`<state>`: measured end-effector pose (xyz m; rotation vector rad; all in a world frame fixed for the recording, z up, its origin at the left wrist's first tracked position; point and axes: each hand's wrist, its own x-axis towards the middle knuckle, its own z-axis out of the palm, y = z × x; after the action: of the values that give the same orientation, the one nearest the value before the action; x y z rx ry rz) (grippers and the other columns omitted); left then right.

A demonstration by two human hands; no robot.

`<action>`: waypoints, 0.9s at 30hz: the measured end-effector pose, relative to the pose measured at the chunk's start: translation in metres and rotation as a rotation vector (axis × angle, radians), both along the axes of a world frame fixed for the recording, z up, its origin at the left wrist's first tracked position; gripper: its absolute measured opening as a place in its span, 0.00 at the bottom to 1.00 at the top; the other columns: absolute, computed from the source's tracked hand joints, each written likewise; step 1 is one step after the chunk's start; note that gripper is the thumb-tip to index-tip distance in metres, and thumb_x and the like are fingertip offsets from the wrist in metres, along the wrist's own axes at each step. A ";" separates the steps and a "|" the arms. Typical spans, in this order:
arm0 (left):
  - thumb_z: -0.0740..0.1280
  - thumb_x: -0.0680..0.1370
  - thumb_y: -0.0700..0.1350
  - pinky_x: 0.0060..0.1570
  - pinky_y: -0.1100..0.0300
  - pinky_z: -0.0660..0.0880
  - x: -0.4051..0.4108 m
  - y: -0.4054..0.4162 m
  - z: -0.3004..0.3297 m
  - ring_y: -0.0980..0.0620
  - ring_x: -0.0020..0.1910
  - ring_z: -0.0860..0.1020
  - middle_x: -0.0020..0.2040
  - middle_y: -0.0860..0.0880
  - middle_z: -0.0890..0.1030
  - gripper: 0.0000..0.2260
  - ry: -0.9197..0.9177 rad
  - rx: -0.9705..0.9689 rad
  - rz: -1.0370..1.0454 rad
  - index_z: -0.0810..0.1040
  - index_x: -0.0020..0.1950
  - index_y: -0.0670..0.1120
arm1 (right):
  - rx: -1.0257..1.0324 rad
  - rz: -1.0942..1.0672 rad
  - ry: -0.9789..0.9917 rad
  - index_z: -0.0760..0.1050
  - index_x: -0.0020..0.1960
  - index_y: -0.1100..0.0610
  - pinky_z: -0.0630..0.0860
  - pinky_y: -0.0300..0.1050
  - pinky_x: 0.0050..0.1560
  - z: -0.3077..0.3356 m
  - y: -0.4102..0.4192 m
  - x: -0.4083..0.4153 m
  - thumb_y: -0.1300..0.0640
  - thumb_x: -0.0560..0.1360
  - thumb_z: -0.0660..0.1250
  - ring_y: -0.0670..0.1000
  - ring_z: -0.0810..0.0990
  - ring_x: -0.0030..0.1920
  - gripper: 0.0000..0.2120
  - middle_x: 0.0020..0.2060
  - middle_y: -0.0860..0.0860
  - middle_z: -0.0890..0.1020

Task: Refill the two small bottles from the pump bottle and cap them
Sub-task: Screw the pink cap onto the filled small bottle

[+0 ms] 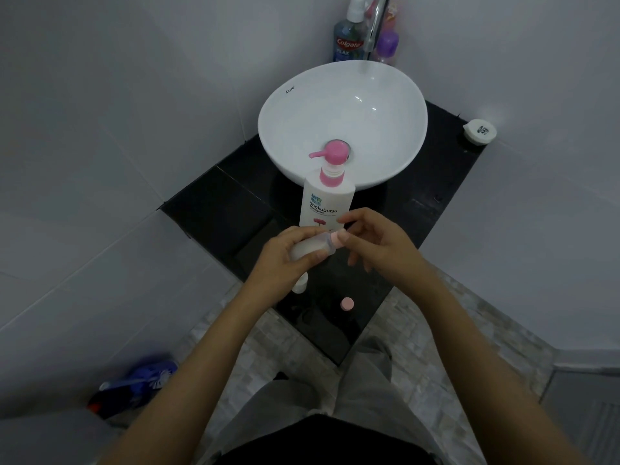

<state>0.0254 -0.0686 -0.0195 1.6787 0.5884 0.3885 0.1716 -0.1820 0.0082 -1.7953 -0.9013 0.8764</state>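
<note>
I note the small bottle [307, 247] in grip: milky white, pale pink cap [336, 237]. Just beyond it, pump bottle [327, 204] white, pink pump. Nearer me, loose pink cap [347, 304] on black counter [218, 209].

The basin [342, 122] sits on the tabletop [214, 209]. The pump bottle [327, 199] stands on the tabletop just before the basin. Before the pump bottle, the left hand [285, 253] holds a small bottle [310, 246] on its side, and the right hand [375, 243] has its fingers [342, 237] at the cap [334, 239]. Nearer still, a second small bottle [299, 283] stands under the left hand, with a loose cap [347, 304] to its right. Behind the basin stand the tap [374, 28] and more bottles [349, 35]. A round case [479, 130] lies right of the basin.
</note>
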 end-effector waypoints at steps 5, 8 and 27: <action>0.69 0.75 0.44 0.51 0.74 0.71 0.000 -0.002 0.000 0.63 0.53 0.76 0.55 0.50 0.79 0.13 0.034 0.027 -0.022 0.78 0.59 0.50 | -0.036 -0.047 -0.068 0.78 0.47 0.58 0.69 0.31 0.23 -0.003 0.000 -0.004 0.53 0.75 0.68 0.41 0.75 0.23 0.07 0.29 0.47 0.79; 0.69 0.74 0.44 0.52 0.72 0.72 -0.001 -0.003 -0.001 0.61 0.54 0.77 0.56 0.49 0.79 0.13 0.031 -0.003 -0.017 0.79 0.59 0.49 | -0.039 -0.032 -0.046 0.78 0.47 0.57 0.71 0.33 0.23 -0.002 -0.001 -0.004 0.54 0.75 0.68 0.41 0.76 0.23 0.07 0.29 0.48 0.80; 0.75 0.69 0.46 0.58 0.63 0.67 -0.001 -0.004 0.002 0.54 0.57 0.70 0.56 0.55 0.76 0.21 0.007 0.510 0.086 0.77 0.61 0.49 | 0.135 -0.222 -0.108 0.78 0.52 0.57 0.74 0.35 0.27 -0.014 -0.003 -0.023 0.56 0.76 0.68 0.43 0.78 0.30 0.07 0.37 0.51 0.81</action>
<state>0.0242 -0.0724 -0.0175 2.1449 0.6003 0.6343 0.1484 -0.1853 -0.0057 -1.7979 -0.7911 0.5693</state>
